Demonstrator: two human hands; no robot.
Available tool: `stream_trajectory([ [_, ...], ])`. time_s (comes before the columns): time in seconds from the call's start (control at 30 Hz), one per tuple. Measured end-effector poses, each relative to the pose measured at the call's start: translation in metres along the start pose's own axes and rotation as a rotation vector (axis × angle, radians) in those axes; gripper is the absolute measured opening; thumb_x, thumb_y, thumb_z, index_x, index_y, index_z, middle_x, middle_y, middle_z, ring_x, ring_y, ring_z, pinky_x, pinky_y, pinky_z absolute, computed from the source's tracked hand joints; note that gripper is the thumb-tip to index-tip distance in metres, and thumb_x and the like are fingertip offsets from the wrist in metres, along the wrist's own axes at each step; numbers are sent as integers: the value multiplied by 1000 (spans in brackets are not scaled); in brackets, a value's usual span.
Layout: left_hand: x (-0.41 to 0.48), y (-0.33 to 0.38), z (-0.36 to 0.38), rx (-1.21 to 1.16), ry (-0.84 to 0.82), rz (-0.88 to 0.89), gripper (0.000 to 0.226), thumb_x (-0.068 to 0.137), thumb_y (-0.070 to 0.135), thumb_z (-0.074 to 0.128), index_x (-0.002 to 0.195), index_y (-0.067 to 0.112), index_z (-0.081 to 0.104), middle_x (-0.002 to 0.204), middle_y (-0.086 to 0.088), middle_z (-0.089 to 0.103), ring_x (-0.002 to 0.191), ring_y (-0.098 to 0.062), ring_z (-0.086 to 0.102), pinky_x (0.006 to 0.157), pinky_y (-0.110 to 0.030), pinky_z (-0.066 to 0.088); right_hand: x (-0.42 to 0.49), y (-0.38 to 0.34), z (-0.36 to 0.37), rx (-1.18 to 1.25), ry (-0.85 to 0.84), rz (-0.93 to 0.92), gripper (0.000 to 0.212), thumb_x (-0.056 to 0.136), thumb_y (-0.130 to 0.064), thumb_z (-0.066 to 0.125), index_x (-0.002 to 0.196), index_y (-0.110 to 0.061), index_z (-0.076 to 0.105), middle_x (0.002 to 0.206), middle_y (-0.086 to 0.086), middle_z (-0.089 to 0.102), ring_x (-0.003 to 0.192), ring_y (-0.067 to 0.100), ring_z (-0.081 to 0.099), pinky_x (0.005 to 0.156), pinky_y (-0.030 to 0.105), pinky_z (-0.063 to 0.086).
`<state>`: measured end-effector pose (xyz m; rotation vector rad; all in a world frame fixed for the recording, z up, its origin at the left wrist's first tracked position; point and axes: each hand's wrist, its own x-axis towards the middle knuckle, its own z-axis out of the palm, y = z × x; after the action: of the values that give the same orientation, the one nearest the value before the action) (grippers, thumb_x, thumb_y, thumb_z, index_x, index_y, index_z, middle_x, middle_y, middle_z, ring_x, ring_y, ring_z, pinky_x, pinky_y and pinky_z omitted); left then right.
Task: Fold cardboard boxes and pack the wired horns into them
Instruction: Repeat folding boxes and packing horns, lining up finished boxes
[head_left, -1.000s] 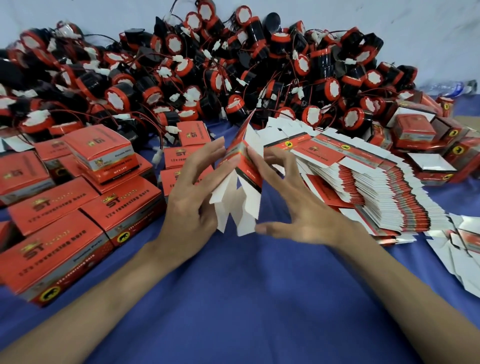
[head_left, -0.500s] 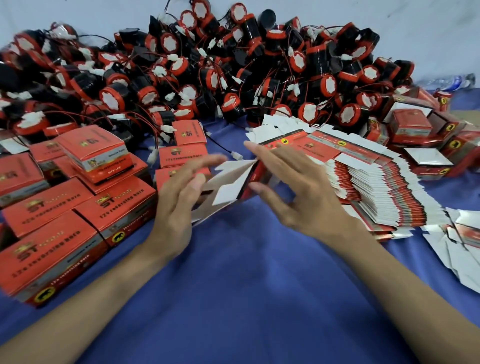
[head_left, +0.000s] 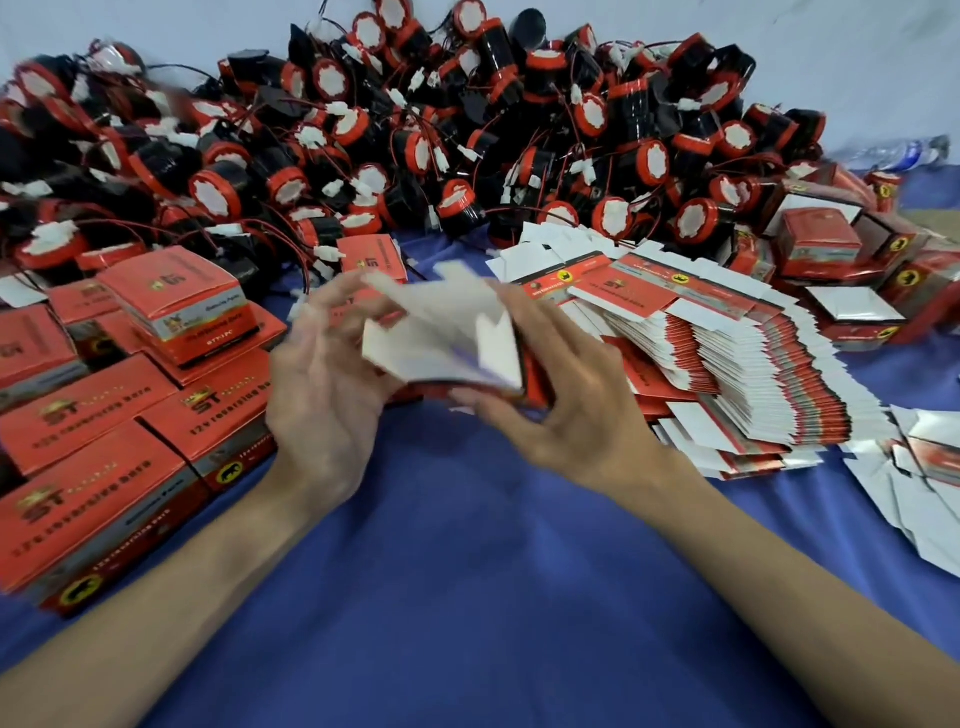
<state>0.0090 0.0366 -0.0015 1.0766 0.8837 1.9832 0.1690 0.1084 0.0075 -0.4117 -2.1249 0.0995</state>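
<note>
Blue cloth (head_left: 467, 545) covers the work surface, with a pale wall (head_left: 156, 31) behind it.

From the head view we count one white-lined red cardboard box (head_left: 441, 338), half formed and with its flaps loose. It is at the centre, held up off the cloth between two hands. Our left hand (head_left: 322, 410) is blurred, but its thumb sits under the box's left edge and its spread fingers lie against the flaps, so it holds that end. Our right hand (head_left: 571, 405) curls round the right end, thumb beneath.

At 12 o'clock the black-and-red round wired horns (head_left: 415, 130) form one heap, too many to count. From 1 to 3 o'clock one slumped row of flat red-and-white cardboard blanks (head_left: 753, 364) lies just beside our right fingers. At 9 o'clock we count at least seven closed red printed boxes (head_left: 104, 483), some stacked and the nearest close to our left wrist. At 2 o'clock at least three open red boxes (head_left: 852, 312) stand behind the row. At 4 o'clock lies a scatter of loose white blanks (head_left: 924, 509).

Open room lies at 6 o'clock, where bare cloth shows between our forearms.
</note>
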Motion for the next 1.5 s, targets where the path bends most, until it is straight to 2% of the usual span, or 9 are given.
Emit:
stream_trajectory([
  [0.1,-6,-1,8,250,-77,106,71,81,61,57,136,23,34,119,24,60,116,-6,56,92,-31,50,2,-3,-5,261,24,186,62,84,-32,67,133,1,48,110,-3,62,97,2,58,82,8,44],
  [0.17,-13,-6,12,390,-111,211,71,89,43,53,145,14,19,126,31,52,122,0,50,98,-25,45,1,-6,-5,429,-4,237,59,84,-29,66,133,-2,47,107,-17,59,95,-6,58,80,8,43],
  [0.4,-12,-1,14,448,-61,456,46,89,18,47,128,3,28,117,0,44,106,5,52,85,-14,45,3,-21,-5,1028,-44,523,46,73,-23,68,114,-19,50,106,-1,61,100,16,61,80,29,53],
  [0.53,-11,-2,15,462,-46,404,37,89,24,52,121,20,35,116,-6,47,101,-4,56,79,-18,48,3,-20,-3,1056,14,644,34,82,-20,65,112,-11,53,102,5,62,97,20,63,81,35,54],
  [0.67,-10,-1,15,425,-30,396,43,89,24,54,126,22,32,123,-15,48,105,-12,56,81,-22,48,5,-21,-2,1062,50,572,34,86,-25,60,118,-26,52,105,-6,64,102,15,64,79,27,53],
  [0.93,-2,4,7,457,-209,405,38,88,20,48,126,20,42,117,13,51,101,-1,54,81,-17,46,5,-26,-2,1019,83,503,27,85,-22,60,111,-28,54,109,-2,60,98,6,62,75,20,52],
  [1.07,1,4,7,422,-201,461,37,85,11,54,114,19,31,116,-6,46,103,-3,56,79,-17,47,2,-25,-2,1015,93,502,23,89,-7,59,105,-20,49,94,-15,61,90,2,63,71,16,50],
  [1.23,0,5,10,432,-157,505,36,85,9,57,109,16,30,115,-15,45,108,-6,55,87,-20,45,3,-24,-2,1043,125,576,21,86,-10,61,102,-17,49,94,-5,61,87,9,64,72,22,52],
  [1.5,-8,11,17,493,-108,377,36,90,24,52,125,19,45,95,-6,59,86,-11,60,72,-23,50,4,-24,1,986,203,621,41,76,-32,68,114,-28,51,102,15,58,95,36,60,80,44,54],
])
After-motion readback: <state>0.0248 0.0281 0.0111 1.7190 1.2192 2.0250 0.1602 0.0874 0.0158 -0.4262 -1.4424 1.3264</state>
